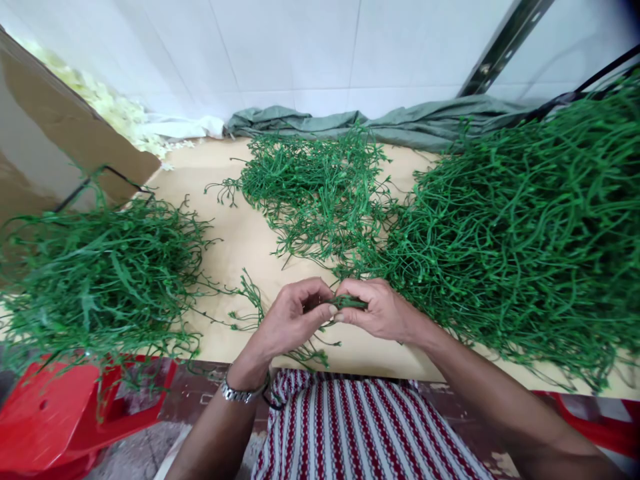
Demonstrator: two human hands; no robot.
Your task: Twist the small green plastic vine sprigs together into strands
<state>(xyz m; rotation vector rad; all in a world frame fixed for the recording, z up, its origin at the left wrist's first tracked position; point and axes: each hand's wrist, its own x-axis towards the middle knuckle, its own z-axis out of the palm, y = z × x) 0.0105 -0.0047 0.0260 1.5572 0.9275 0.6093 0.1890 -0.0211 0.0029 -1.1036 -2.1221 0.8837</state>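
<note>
My left hand (293,317) and my right hand (377,308) meet low in the middle of the view, fingers pinched together on a thin green plastic stem (350,303) held between them. More thin green sprigs (250,297) trail from the left hand down over the beige tabletop (240,233). A metal watch (240,392) sits on my left wrist. A big heap of green plastic stems (520,233) lies right beside my right hand.
A second heap of green stems (100,273) lies at the left over a red plastic stool (55,413). A smaller pile (315,183) sits at the back centre. Brown cardboard (45,140), grey-green cloth (400,123) and white tiles line the back. Striped cloth (360,427) covers my lap.
</note>
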